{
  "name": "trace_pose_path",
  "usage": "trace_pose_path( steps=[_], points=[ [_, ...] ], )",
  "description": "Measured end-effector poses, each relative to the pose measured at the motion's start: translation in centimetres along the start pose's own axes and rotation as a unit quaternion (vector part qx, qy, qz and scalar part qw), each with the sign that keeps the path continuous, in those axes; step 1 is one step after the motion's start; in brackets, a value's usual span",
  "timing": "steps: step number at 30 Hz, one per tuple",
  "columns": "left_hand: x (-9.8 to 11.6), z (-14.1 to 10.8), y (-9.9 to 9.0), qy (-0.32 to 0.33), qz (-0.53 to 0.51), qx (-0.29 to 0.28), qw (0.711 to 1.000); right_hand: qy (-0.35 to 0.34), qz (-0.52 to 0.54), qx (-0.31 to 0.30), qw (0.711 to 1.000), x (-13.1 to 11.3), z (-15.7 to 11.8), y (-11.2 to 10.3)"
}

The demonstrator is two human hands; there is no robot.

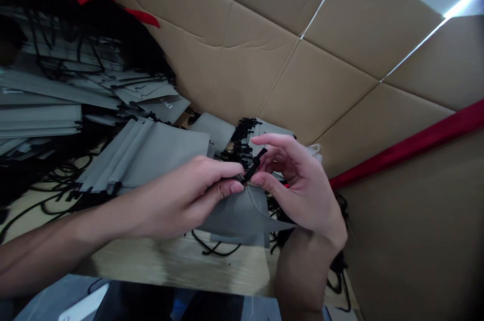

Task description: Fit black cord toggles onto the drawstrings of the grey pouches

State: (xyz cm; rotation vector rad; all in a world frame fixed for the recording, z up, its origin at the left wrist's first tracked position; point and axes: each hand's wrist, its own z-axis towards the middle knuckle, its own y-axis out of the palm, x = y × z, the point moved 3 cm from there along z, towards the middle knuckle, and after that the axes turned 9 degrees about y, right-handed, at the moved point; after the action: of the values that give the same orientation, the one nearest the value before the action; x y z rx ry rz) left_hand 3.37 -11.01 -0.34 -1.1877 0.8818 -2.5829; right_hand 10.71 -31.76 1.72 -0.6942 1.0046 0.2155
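Observation:
A grey fabric pouch (242,215) with a black cord end (255,165) at its corner hangs between my hands above the wooden table. My left hand (204,190) pinches the pouch's edge beside the cord, thumb and forefinger pressed together. Close to the cord's right side is my right hand (298,175), its fingers curled and apart, with the forefinger raised; whether its hidden fingertips touch the cord I cannot make out. Just behind, more grey pouches (215,129) lie with a bunch of black cord ends (245,129).
Stacked grey pouches (162,149) and tangled black cords fill the left side. Cardboard panels (234,49) stand behind and to the right, crossed by a dark red strip (408,147). The wooden table's front edge (181,273) is near me, with a white object (85,306) below it.

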Motion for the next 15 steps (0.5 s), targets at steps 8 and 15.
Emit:
trace_pose_path(
  steps=[8, 15],
  points=[
    [0.5, 0.0, 0.3, -0.047, -0.112, -0.031, 0.992, 0.025, 0.065, 0.031, 0.997, 0.2, -0.4, -1.3],
    [0.8, 0.0, 0.8, -0.034, -0.112, -0.024, 0.993, -0.074, 0.067, 0.062, 0.993, 0.0, 0.0, -0.6]
  ],
)
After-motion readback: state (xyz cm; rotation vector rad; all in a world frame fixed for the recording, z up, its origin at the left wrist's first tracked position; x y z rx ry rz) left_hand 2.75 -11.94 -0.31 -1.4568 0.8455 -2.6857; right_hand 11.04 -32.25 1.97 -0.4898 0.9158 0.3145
